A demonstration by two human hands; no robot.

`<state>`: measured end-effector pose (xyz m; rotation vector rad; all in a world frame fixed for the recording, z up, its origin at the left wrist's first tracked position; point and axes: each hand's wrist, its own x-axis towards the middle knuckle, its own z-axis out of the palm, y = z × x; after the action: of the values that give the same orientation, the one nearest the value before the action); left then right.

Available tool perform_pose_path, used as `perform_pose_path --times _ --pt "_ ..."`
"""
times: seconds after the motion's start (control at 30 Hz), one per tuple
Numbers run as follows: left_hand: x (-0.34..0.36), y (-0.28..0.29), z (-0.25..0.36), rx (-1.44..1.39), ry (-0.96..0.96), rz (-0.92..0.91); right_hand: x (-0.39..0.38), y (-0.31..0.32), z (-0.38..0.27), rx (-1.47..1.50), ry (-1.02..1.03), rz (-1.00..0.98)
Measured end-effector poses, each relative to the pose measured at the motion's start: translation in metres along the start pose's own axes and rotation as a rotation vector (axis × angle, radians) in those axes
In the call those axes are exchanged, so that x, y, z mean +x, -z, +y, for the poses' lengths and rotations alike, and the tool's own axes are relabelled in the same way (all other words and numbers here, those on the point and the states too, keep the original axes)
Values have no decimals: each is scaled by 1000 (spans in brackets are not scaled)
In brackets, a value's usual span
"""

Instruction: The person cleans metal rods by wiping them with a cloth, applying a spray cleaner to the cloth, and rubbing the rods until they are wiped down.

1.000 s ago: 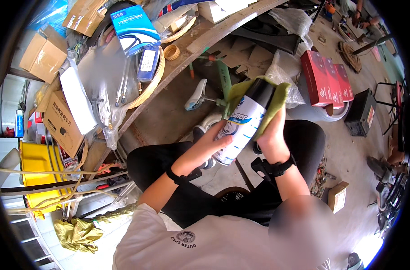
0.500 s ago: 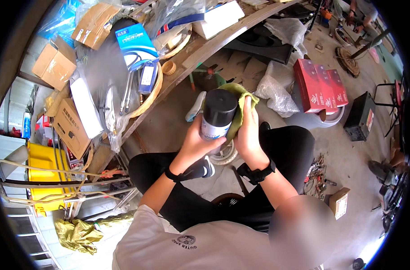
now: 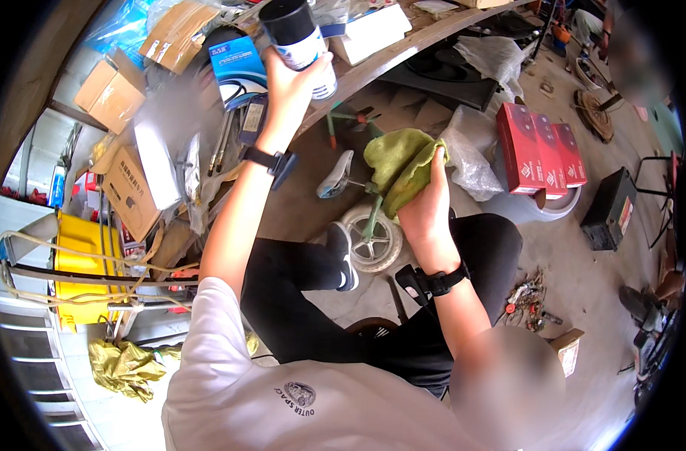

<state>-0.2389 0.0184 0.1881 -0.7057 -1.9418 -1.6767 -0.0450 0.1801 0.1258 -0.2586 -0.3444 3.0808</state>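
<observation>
Head view shows my left hand (image 3: 294, 79) clamped around the spray can (image 3: 298, 37), held upright over the cluttered workbench edge (image 3: 403, 56); my right hand (image 3: 426, 207), lower and well apart, grips the green cloth (image 3: 396, 161).

From the seated person, the spray can (image 3: 298, 37) sits in the left hand (image 3: 294, 83) at eleven o'clock, over the cluttered bench (image 3: 403, 56); the cloth (image 3: 399, 161) lies in the right hand (image 3: 426, 210) at twelve, with boxes (image 3: 542, 146) at two, on the floor
</observation>
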Motion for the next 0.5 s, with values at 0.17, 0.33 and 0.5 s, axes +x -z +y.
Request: perform_pose_path --times 0.17,0.33,0.5 --pt "-4 8 -29 -88 78 36 -3 -6 0 2 -57 67" --pt "-11 4 -19 234 48 67 0 2 0 -7 -63 39" --pt "-27 5 22 421 -86 126 1 2 4 -16 -69 67"
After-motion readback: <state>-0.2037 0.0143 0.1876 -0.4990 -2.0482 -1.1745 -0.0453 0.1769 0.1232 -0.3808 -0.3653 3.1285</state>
